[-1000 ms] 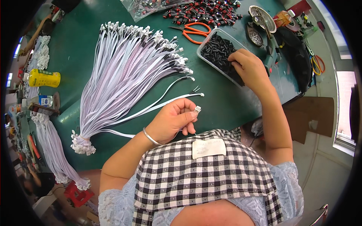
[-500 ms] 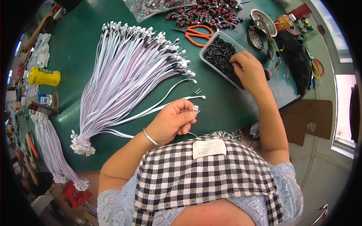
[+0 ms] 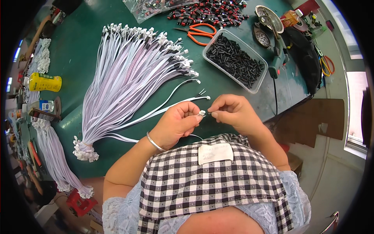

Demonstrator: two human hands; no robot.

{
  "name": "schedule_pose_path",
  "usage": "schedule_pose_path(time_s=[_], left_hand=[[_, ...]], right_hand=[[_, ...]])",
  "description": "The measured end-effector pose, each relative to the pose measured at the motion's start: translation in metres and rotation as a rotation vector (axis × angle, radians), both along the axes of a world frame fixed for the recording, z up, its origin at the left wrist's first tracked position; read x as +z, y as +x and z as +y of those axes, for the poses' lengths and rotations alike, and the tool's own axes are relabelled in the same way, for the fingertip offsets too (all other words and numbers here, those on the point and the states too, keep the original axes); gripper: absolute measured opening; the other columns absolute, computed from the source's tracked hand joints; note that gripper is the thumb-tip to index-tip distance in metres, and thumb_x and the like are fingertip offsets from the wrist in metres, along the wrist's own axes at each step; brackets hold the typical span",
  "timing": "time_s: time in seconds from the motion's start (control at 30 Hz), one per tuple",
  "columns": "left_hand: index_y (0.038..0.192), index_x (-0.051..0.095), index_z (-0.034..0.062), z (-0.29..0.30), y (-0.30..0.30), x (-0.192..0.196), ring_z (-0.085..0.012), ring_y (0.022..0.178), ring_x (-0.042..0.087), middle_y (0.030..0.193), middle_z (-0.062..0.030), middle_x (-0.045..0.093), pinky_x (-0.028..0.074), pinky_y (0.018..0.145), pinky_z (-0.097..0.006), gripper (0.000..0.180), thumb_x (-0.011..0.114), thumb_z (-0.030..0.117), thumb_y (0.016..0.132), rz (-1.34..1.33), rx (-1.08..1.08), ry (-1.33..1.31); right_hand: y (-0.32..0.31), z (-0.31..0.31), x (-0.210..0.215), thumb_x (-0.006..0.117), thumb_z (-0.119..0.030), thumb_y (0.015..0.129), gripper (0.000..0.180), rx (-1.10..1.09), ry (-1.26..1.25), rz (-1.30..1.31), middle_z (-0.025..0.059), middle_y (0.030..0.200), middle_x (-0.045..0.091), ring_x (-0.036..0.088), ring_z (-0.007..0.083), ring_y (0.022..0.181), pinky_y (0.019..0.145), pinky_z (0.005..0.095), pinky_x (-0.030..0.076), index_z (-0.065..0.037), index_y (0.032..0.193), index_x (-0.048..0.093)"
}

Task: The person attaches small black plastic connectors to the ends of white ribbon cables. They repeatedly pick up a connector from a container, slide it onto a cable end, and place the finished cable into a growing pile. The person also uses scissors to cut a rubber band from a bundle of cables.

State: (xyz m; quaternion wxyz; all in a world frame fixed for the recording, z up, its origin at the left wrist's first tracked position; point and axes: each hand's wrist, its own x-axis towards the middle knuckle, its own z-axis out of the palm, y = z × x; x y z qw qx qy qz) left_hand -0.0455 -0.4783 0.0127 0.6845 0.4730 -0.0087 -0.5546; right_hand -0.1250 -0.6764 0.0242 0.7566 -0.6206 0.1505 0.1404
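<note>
My left hand (image 3: pixel 176 121) pinches a small white plug connector (image 3: pixel 201 113) with short wire ends, between thumb and index finger. Facing it, my right hand (image 3: pixel 238 114) has thumb and index finger closed on a small black tube piece (image 3: pixel 209 111), close beside the connector; whether the two touch is too small to tell. Left of my hands fans out a large bundle of white flat cables (image 3: pixel 124 84), tied at its near end. Two cables lie apart from the fan, their plugs just beyond my left hand. Further off, a clear plastic box (image 3: pixel 227 75) holds many black tube pieces (image 3: pixel 235 58).
Orange-handled scissors (image 3: pixel 200 34) lie beyond the box, near a pile of red-and-black parts (image 3: pixel 210 13) and a plastic bag (image 3: pixel 150 7). A green tool (image 3: pixel 277 64) with a cord and a metal dish (image 3: pixel 269 17) sit at right. At left stands a yellow bottle (image 3: pixel 46 82).
My right hand has come out of the box toward me and now meets my left hand, with a black tube piece in its fingers. The left hand has barely moved.
</note>
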Motion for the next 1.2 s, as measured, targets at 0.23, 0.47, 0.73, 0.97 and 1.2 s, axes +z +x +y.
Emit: schedule_pose_path(time_s=[0.23, 0.47, 0.73, 0.97, 1.2], left_hand=[[0.095, 0.054, 0.0053, 0.0001, -0.0005, 0.0000, -0.0034, 0.050, 0.042, 0.073, 0.0012, 0.052, 0.033, 0.047, -0.017, 0.009, 0.059, 0.002, 0.089, -0.017, 0.002, -0.004], [0.094, 0.054, 0.0054, -0.0003, -0.0002, 0.0028, -0.0033, 0.050, 0.042, 0.072, 0.0008, 0.053, 0.033, 0.046, -0.016, 0.009, 0.059, 0.003, 0.089, -0.022, -0.008, 0.011], [0.094, 0.053, 0.0056, 0.0006, 0.0001, 0.0012, -0.0034, 0.050, 0.041, 0.071, 0.0011, 0.052, 0.033, 0.046, -0.017, 0.009, 0.059, 0.002, 0.089, -0.018, -0.002, 0.007], [0.095, 0.053, 0.0056, 0.0002, -0.0004, 0.0017, -0.0037, 0.050, 0.041, 0.071, 0.0014, 0.052, 0.033, 0.046, -0.017, 0.009, 0.059, 0.003, 0.089, -0.048, -0.009, 0.012], [0.094, 0.054, 0.0048, 0.0007, -0.0004, 0.0000, -0.0033, 0.050, 0.041, 0.070, 0.0019, 0.051, 0.032, 0.046, -0.017, 0.007, 0.059, 0.003, 0.089, -0.029, -0.013, 0.006]], right_hand=[[0.0017, 0.0018, 0.0034, 0.065, -0.001, 0.083, 0.007, 0.032, -0.035, -0.027, -0.0004, 0.080, 0.063, 0.056, 0.0029, 0.070, 0.061, 0.0175, 0.044, 0.000, 0.089, 0.065], [0.0036, 0.0038, 0.0060, 0.065, -0.002, 0.083, 0.007, 0.043, -0.018, -0.005, 0.0000, 0.081, 0.063, 0.057, 0.0036, 0.073, 0.064, 0.0183, 0.045, 0.001, 0.089, 0.065], [0.0029, 0.0058, 0.0065, 0.065, -0.002, 0.083, 0.008, 0.021, -0.058, -0.008, 0.0006, 0.081, 0.064, 0.057, 0.0040, 0.073, 0.064, 0.0186, 0.046, 0.001, 0.090, 0.064], [0.0031, 0.0071, 0.0077, 0.066, -0.002, 0.082, 0.007, 0.020, -0.131, -0.037, 0.0005, 0.079, 0.063, 0.057, 0.0040, 0.071, 0.063, 0.0191, 0.046, 0.002, 0.088, 0.065], [0.0016, 0.0066, 0.0023, 0.065, -0.002, 0.082, 0.007, 0.028, -0.163, -0.071, 0.0009, 0.079, 0.063, 0.057, 0.0042, 0.071, 0.063, 0.0195, 0.046, 0.001, 0.088, 0.066]])
